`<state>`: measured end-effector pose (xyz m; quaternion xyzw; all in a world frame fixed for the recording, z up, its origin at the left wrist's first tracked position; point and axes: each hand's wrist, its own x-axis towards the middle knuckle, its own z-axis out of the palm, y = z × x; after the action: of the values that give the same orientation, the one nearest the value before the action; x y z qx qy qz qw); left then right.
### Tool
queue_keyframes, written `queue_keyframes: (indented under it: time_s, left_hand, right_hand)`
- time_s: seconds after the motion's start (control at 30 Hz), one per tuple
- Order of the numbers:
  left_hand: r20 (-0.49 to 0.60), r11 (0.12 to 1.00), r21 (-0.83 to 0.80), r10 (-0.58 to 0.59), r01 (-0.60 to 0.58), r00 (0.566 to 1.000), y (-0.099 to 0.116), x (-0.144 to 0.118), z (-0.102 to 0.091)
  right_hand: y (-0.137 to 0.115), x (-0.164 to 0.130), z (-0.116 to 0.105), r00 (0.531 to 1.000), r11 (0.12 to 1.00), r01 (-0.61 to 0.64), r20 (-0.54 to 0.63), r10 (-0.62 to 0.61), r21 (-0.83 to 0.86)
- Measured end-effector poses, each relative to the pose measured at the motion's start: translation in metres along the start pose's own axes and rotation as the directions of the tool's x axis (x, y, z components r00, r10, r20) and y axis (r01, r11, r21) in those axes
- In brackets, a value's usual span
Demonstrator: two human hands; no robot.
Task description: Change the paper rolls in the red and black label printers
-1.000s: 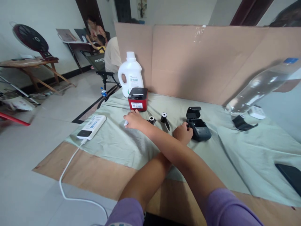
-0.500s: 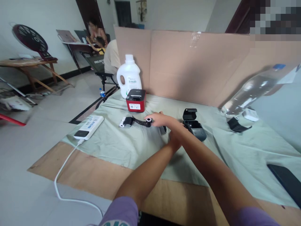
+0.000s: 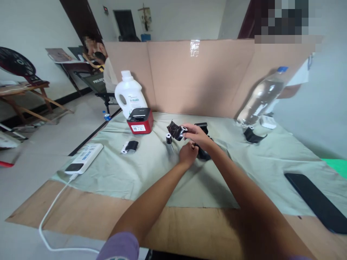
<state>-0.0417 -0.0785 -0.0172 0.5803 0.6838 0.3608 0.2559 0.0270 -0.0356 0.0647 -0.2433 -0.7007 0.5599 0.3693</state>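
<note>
**Black ribbon roll lifted above the bench**

Black ribbon roll [image 3: 177,130] is pinched in the fingers of the right hand [image 3: 197,134], raised above the green cloth [image 3: 151,169]. Left hand [image 3: 188,154], curled loosely, sits just below it, touching the black printer [image 3: 202,151]; whether it grips is unclear. Red printer [image 3: 140,121] stands well apart, left.

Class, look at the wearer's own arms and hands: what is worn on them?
Both forearms are bare. A purple sleeve ends above the left elbow. The left hand and right hand wear no gloves, and no rings or watch show.
</note>
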Motion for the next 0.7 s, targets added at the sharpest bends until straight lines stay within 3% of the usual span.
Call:
queue_keyframes:
  time_s: [0.13, 0.3, 0.47, 0.7]
  left_hand:
    - [-0.027, 0.998, -0.061, 0.025, -0.026, 0.999, -0.002, -0.001, 0.001]
    - [-0.064, 0.992, -0.121, 0.031, -0.038, 0.997, -0.01, -0.001, 0.005]
    - [-0.089, 0.976, -0.207, 0.049, -0.067, 0.995, -0.017, 0.002, 0.01]
    - [-0.114, 0.901, -0.43, 0.005, -0.054, 0.993, -0.015, 0.001, 0.01]
  right_hand:
    - [-0.008, -0.019, -0.034, 0.982, 0.962, -0.096, -0.132, 0.133, 0.255]
    - [-0.014, -0.028, -0.058, 0.953, 0.899, -0.209, -0.125, 0.275, 0.384]
    - [-0.018, -0.033, -0.069, 0.939, 0.896, -0.307, -0.048, 0.339, 0.32]
    - [-0.012, -0.034, -0.078, 0.908, 0.922, -0.377, -0.159, 0.387, 0.093]
